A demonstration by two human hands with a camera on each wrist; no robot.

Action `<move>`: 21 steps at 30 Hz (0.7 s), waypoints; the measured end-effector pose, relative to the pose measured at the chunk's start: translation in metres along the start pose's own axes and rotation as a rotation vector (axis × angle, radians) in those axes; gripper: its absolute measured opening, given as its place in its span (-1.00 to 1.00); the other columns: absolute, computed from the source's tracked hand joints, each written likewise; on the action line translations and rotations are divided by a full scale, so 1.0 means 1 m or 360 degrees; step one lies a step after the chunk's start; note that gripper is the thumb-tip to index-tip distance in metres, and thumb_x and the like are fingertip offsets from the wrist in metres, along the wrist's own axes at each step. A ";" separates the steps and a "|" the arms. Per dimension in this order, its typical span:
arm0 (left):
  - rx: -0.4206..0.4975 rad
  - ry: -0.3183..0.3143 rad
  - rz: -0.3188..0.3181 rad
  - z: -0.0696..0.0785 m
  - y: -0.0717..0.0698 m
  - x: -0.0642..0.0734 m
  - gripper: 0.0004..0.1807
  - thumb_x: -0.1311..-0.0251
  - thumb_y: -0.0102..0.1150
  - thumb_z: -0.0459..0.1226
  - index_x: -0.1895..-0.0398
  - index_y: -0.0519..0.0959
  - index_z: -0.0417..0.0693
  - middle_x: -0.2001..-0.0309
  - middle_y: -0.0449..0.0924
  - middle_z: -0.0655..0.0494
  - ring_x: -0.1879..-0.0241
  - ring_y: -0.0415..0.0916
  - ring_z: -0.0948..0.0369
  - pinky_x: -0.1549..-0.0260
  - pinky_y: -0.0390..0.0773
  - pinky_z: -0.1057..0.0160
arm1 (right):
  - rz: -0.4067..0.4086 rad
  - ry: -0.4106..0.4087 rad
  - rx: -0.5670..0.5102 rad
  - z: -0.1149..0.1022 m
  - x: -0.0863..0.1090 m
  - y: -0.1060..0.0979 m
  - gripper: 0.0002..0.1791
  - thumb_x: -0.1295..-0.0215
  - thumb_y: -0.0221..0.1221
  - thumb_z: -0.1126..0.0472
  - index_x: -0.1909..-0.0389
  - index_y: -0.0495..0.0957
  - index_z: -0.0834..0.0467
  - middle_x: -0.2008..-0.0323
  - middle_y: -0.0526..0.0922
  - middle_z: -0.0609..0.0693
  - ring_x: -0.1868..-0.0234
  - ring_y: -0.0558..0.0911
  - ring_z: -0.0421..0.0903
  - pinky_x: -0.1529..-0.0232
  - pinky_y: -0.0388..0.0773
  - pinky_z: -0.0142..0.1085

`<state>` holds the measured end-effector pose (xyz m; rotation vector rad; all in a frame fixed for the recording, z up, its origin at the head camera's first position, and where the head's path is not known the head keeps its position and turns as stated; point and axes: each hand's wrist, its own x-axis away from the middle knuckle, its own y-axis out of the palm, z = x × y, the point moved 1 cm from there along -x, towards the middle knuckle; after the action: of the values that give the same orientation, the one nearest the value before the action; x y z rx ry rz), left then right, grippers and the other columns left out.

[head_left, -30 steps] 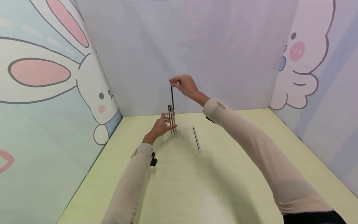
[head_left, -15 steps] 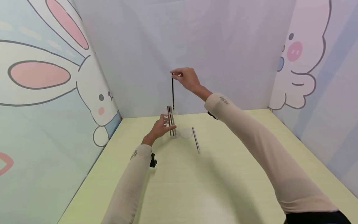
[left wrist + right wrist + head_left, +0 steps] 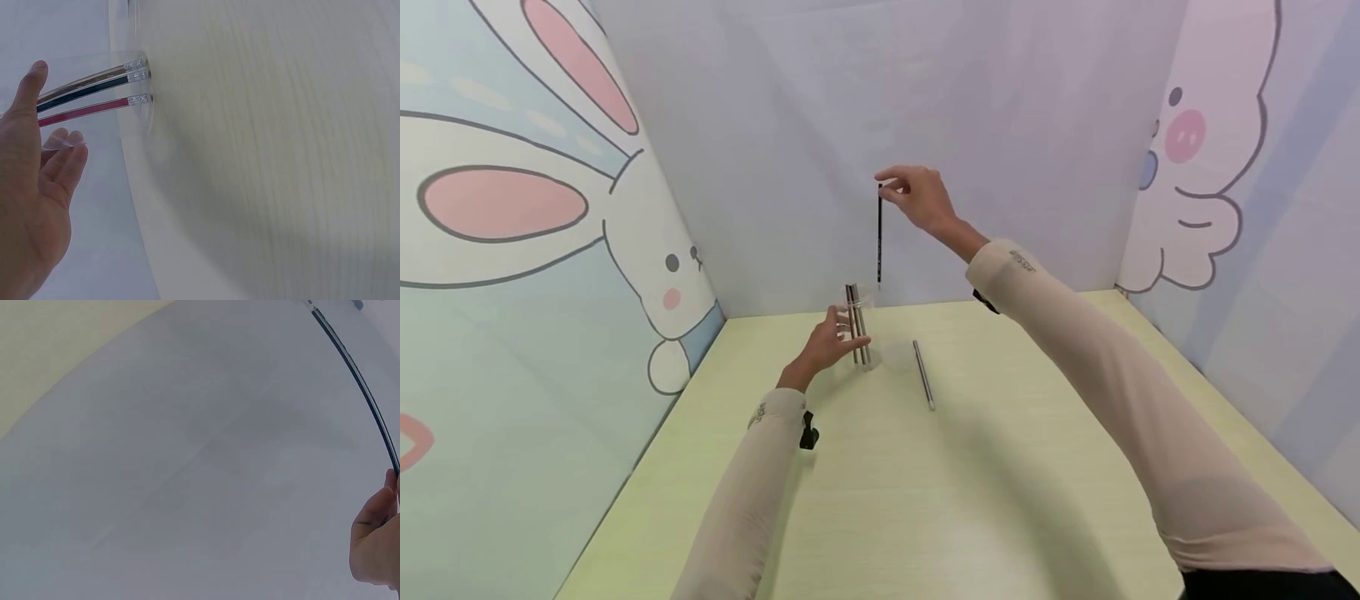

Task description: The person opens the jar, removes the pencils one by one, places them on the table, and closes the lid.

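Note:
My right hand (image 3: 917, 198) pinches a dark pencil (image 3: 880, 237) near its top end, high above the table. The pencil hangs upright, its lower end just right of and above the rim of a clear cylindrical pencil holder (image 3: 871, 302). In the right wrist view, the same dark pencil (image 3: 359, 378) runs up from the fingertips to a silvery end. My left hand (image 3: 827, 340) grips the holder from the left, thumb in front. Three pencils lean inside; in the left wrist view a red pencil (image 3: 87, 113), a dark pencil (image 3: 87, 92) and a brownish pencil (image 3: 87, 81) show silver ferrules.
Another pencil (image 3: 924, 375) lies on the pale wooden table (image 3: 880, 483), right of the holder. Between them is a faint clear disc (image 3: 896, 357). A pale curtain (image 3: 1000, 125) closes off the back, and printed cartoon panels stand on both sides.
My right hand has risen and moved right, drawing the dark pencil up out of the holder and clear of its rim. My left hand has stayed on the holder.

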<state>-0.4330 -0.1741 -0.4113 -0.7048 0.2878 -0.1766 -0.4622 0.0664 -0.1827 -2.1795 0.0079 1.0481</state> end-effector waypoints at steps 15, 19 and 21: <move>-0.0030 -0.0007 0.0001 0.002 -0.002 0.004 -0.17 -0.09 0.32 0.07 -0.28 0.10 -0.03 -0.23 0.35 -0.03 -0.24 0.36 -0.02 -0.13 0.45 -0.02 | -0.0110 0.0084 -0.0009 0.056 0.048 0.017 -0.75 -0.34 0.19 0.11 0.01 0.65 0.04 0.09 0.70 0.02 0.13 0.64 -0.07 0.12 0.56 -0.13; -0.0031 -0.0024 0.0006 0.003 -0.002 0.004 -0.18 -0.09 0.32 0.08 -0.27 0.09 0.01 -0.21 0.36 -0.01 -0.23 0.37 -0.01 -0.12 0.47 0.00 | -0.0128 0.0101 0.0000 0.073 0.066 0.027 -0.76 -0.32 0.21 0.13 0.04 0.66 0.06 0.12 0.71 0.03 0.16 0.64 -0.05 0.14 0.55 -0.11; -0.0024 -0.0026 0.0008 0.003 -0.002 0.003 -0.18 -0.08 0.33 0.08 -0.26 0.10 0.01 -0.20 0.37 0.01 -0.23 0.37 -0.01 -0.12 0.47 0.01 | -0.0140 0.0103 0.0012 0.081 0.074 0.032 -0.76 -0.31 0.22 0.13 0.05 0.67 0.06 0.13 0.71 0.03 0.17 0.65 -0.05 0.16 0.56 -0.12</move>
<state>-0.4292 -0.1745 -0.4090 -0.7198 0.2753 -0.1638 -0.4767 0.1118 -0.2861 -2.1855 -0.0536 0.9270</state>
